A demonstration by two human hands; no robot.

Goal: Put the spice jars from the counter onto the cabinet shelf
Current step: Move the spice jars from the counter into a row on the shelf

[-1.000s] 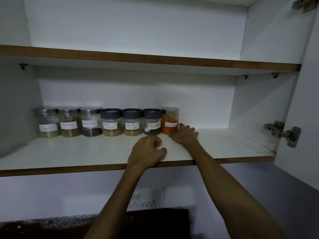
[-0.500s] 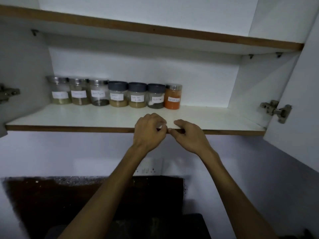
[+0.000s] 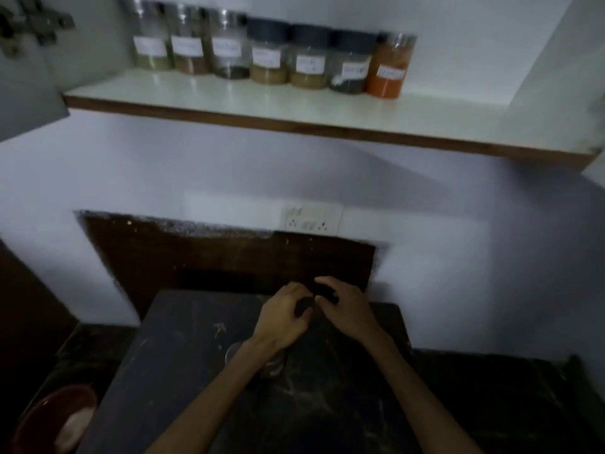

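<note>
Fingers [image 3: 327, 291] of both our hands curl round dark-lidded jars on the dim worktop [image 3: 183, 339]. Lifting two together, we could knock the shelf [image 3: 294, 121] edge.

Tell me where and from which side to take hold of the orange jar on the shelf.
Grip the orange jar round its upright body, coming from the front and right: it ends the row, so that side is free, while the dark-lidded jar stands close against its left.
</note>
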